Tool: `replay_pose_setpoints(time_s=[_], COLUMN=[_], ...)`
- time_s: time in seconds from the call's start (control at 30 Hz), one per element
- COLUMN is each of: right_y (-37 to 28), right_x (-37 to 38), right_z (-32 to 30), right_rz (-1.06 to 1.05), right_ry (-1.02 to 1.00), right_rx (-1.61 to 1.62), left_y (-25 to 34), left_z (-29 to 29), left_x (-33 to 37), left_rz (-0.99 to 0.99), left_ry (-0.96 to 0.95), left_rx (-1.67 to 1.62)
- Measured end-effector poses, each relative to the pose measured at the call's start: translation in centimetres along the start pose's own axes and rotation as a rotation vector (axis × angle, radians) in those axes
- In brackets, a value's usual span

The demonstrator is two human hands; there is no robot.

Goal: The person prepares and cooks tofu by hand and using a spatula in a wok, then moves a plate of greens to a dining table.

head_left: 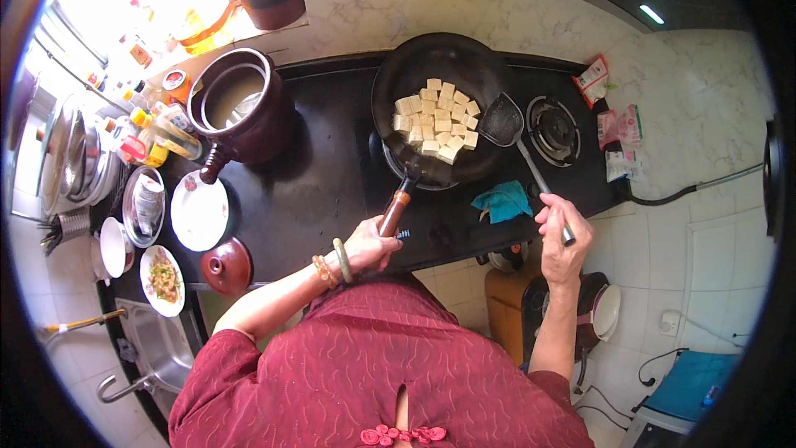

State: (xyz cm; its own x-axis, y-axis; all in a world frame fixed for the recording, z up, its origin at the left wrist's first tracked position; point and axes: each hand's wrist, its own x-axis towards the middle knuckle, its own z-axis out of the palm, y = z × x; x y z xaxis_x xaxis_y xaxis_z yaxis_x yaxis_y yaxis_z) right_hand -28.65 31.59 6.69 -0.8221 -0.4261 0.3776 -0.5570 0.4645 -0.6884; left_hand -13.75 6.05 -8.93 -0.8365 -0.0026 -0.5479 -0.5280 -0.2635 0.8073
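A dark wok (485, 168) sits on the stove's left burner with many pale cubes of tofu (437, 120) heaped in its middle. Its wooden handle (396, 209) points toward me, and my left hand (373, 245) is closed around its end. My right hand (565, 236) grips the metal shaft of a spatula (502, 122). The broad dark blade of the spatula is over the right side of the wok, beside the tofu; whether it touches the wok I cannot tell.
At left stand a brown clay pot (240, 108), sauce bottles (170, 133), a white plate (200, 209), a plate of chopped food (162, 280) and a brown lid (226, 266). A blue cloth (503, 202) lies right of the wok handle, near a bare burner (554, 131). A sink (162, 340) is at lower left.
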Motion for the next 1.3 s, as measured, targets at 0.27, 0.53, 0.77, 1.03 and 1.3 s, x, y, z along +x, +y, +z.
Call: replay_pose_setpoints(time_s=[0.27, 0.53, 0.77, 1.03, 1.3], right_y=[-0.7, -0.5, -0.9, -1.6, -1.4], right_x=[0.6, 0.7, 0.1, 0.1, -0.1], right_z=[2.3, 2.6, 1.5, 0.8, 0.9], right_rz=[-0.162, -0.092, 0.080, 0.123, -0.022], right_ry=[-0.045, -0.018, 0.028, 0.022, -0.007], right_rx=[-0.154, -0.092, 0.037, 0.046, -0.037], left_y=[0.4, 0.2, 0.0, -0.1, 0.2], left_z=[0.4, 0.2, 0.0, -0.2, -0.2], left_x=[-0.5, -0.4, -0.3, -0.3, -0.4], left_rz=[0.022, 0.027, 0.029, 0.026, 0.026], left_ry=[0.009, 0.005, -0.010, -0.007, -0.021], left_rx=[-0.024, 0.008, 0.017, 0.013, -0.007])
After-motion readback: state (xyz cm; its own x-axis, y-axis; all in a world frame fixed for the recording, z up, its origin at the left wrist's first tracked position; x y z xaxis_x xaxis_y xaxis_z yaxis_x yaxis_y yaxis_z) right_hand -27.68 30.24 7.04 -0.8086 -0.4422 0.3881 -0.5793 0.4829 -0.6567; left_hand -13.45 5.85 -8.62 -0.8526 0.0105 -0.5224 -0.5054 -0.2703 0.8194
